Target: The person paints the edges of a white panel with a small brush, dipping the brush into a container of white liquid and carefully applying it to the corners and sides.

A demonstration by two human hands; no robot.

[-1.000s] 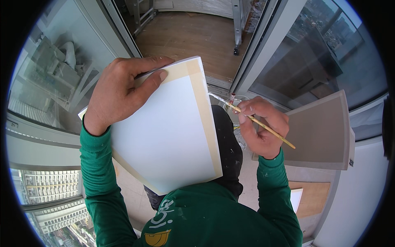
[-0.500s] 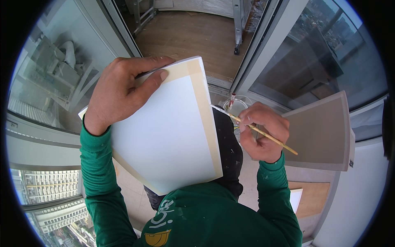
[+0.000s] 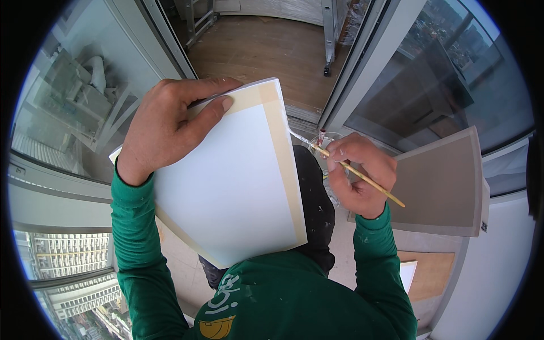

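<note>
Head view: left hand (image 3: 164,127) grips white tape-edged board (image 3: 238,181); right hand (image 3: 360,181) pinches wooden brush (image 3: 362,178).

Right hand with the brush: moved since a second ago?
Yes, slightly. The right hand dropped and tilted the brush downward, against the grey board beside it.

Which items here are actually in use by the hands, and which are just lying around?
In use:
- white rectangular canvas board with tan taped edges, gripped at its top edge by the left hand
- thin wooden-handled paintbrush, held in the right hand
- clear plastic cup, where the brush tip points

Lying about:
- grey flat panel leaning at the right
- small white board on the floor
</note>
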